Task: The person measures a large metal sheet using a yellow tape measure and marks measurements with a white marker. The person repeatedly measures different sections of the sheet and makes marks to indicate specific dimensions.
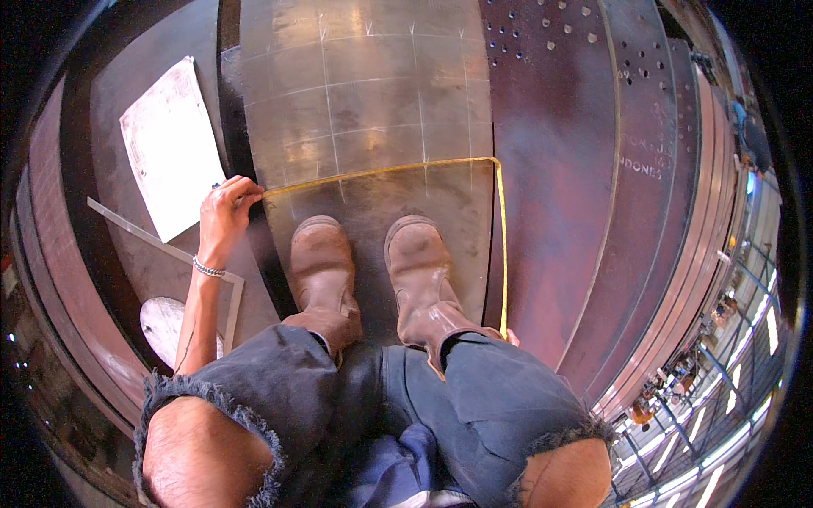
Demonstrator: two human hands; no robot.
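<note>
- Steel square (169, 254) lies at nine o'clock, below a white paper sheet (172, 144).
- Left hand (227, 212) pinches the yellow tape measure (381, 172) against the marked steel plate (364, 93).
- Brown boots (373, 271) stand at centre.
- Tape bends at the plate's corner and runs to five o'clock, where the right hand (511, 337) is hidden behind the knee; its grip cannot be told.

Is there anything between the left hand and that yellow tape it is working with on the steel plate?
No. The left hand already pinches the end of the yellow tape measure against the plate. The tape runs clear across, then bends down past the right boot.
</note>
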